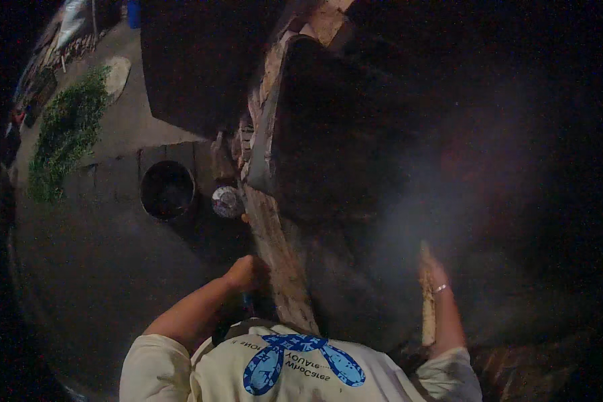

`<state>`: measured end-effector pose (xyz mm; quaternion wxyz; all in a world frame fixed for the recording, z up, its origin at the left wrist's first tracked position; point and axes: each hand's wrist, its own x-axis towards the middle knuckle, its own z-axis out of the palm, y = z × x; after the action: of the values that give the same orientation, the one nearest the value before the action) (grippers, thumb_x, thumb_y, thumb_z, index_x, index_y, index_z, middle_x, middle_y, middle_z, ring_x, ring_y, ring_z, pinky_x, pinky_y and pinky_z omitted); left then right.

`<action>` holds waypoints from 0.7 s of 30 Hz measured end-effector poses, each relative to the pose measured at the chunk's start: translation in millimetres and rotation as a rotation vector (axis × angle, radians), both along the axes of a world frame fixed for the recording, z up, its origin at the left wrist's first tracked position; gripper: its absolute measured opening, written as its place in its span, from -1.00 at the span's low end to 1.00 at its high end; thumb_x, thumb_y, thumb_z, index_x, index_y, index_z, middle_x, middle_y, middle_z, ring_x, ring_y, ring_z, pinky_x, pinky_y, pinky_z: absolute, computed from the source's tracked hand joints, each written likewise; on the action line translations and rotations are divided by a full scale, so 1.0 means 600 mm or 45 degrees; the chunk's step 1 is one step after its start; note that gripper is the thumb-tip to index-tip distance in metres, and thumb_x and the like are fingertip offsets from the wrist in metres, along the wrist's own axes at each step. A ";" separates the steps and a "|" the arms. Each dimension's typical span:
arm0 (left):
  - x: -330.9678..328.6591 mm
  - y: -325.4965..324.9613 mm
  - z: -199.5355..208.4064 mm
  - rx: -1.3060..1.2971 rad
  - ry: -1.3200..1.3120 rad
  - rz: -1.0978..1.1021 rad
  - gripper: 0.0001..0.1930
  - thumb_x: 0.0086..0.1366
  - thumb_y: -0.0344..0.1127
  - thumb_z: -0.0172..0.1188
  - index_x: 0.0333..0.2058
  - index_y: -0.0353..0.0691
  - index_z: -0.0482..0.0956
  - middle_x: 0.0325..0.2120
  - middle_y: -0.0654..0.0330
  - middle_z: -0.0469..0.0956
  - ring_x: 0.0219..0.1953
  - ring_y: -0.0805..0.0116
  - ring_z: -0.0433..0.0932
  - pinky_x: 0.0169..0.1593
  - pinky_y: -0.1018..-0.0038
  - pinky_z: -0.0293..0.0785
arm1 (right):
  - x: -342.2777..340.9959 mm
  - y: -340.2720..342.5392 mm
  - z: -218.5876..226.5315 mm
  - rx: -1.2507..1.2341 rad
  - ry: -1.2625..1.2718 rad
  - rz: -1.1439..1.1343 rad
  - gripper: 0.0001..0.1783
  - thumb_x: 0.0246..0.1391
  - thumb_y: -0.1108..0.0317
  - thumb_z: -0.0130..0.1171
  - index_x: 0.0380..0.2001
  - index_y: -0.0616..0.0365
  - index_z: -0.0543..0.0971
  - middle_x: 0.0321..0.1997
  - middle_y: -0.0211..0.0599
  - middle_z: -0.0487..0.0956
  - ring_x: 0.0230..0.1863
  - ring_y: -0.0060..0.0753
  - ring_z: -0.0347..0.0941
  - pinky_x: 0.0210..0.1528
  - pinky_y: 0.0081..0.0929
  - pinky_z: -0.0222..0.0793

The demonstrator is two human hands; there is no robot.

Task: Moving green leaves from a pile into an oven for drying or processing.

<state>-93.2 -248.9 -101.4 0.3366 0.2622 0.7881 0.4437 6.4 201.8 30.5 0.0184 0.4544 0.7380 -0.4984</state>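
My right hand (437,273) grips a pale, rough piece of wood (428,315) that lies back along the forearm. A thin band circles that wrist, and grey smoke (415,221) drifts around the hand. To the left, my left hand (246,273) is closed beside a long, worn ledge (280,258). Whatever it may hold is hidden; a bit of blue shows just below it.
Beyond my left hand are a round patterned silvery object (227,202) and a dark round pot (167,191) on the ground. A heap of green plants (70,137) lies at the far left. Right of the ledge is deep shadow with a faint reddish glow.
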 end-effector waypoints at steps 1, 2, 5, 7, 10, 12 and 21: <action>-0.001 0.006 -0.025 0.084 -0.069 0.076 -0.84 -0.15 -0.26 0.10 -0.56 -0.19 0.49 -0.58 0.10 0.47 -0.52 0.13 0.45 -0.44 0.41 0.36 | -0.021 0.008 -0.022 -0.053 -0.039 0.038 -0.69 -0.17 0.08 0.03 -0.50 0.12 0.39 -0.65 -0.38 0.35 -0.74 -0.52 0.24 -0.74 -0.56 0.19; -0.001 0.010 -0.046 0.168 -0.136 0.148 -0.84 -0.14 -0.26 0.10 -0.57 -0.20 0.49 -0.57 0.10 0.47 -0.52 0.14 0.45 -0.44 0.42 0.36 | -0.030 0.016 -0.035 -0.107 -0.076 0.075 -0.68 -0.16 0.08 0.03 -0.49 0.12 0.38 -0.64 -0.40 0.35 -0.75 -0.52 0.23 -0.74 -0.54 0.19; 0.019 -0.024 -0.082 0.045 -0.237 0.074 -0.85 -0.13 -0.27 0.08 -0.56 -0.21 0.49 -0.57 0.09 0.48 -0.52 0.15 0.46 -0.42 0.42 0.37 | 0.016 -0.048 -0.113 -0.105 -0.070 0.075 -0.69 -0.16 0.08 0.04 -0.49 0.11 0.37 -0.63 -0.40 0.35 -0.75 -0.52 0.23 -0.74 -0.54 0.19; 0.048 -0.036 -0.063 0.019 -0.083 -0.026 -0.84 -0.12 -0.26 0.07 -0.55 -0.21 0.49 -0.56 0.08 0.48 -0.51 0.16 0.46 -0.41 0.41 0.37 | 0.101 -0.059 -0.084 -0.084 -0.094 0.110 -0.70 -0.16 0.09 0.04 -0.49 0.11 0.37 -0.63 -0.40 0.35 -0.75 -0.52 0.23 -0.75 -0.54 0.19; 0.064 -0.049 -0.245 0.338 -0.265 0.048 -0.82 -0.11 -0.24 0.06 -0.53 -0.19 0.50 -0.54 0.08 0.47 -0.48 0.16 0.45 -0.38 0.39 0.37 | 0.160 -0.057 -0.045 -0.057 -0.052 0.204 -0.71 -0.16 0.10 0.05 -0.49 0.10 0.36 -0.62 -0.40 0.35 -0.75 -0.52 0.23 -0.75 -0.54 0.18; 0.028 -0.042 -0.268 0.686 -0.661 0.156 -0.81 -0.11 -0.22 0.05 -0.52 -0.18 0.50 -0.53 0.08 0.47 -0.46 0.15 0.45 -0.37 0.37 0.37 | 0.209 -0.059 -0.051 -0.036 -0.026 0.234 -0.71 -0.16 0.11 0.05 -0.49 0.09 0.35 -0.62 -0.40 0.35 -0.75 -0.52 0.24 -0.76 -0.54 0.18; 0.009 0.045 -0.053 0.247 0.150 -0.305 -0.84 -0.13 -0.27 -0.01 -0.58 -0.22 0.46 -0.58 0.04 0.44 -0.48 0.09 0.43 -0.41 0.32 0.35 | 0.372 -0.077 0.079 -0.184 -0.331 0.161 -0.74 -0.17 0.15 0.07 -0.49 0.07 0.34 -0.60 -0.40 0.36 -0.74 -0.51 0.25 -0.75 -0.54 0.18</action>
<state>-88.1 -222.0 -133.1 0.3132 0.4111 0.7231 0.4582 229.6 155.6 78.0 0.1779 0.4652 0.7189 -0.4849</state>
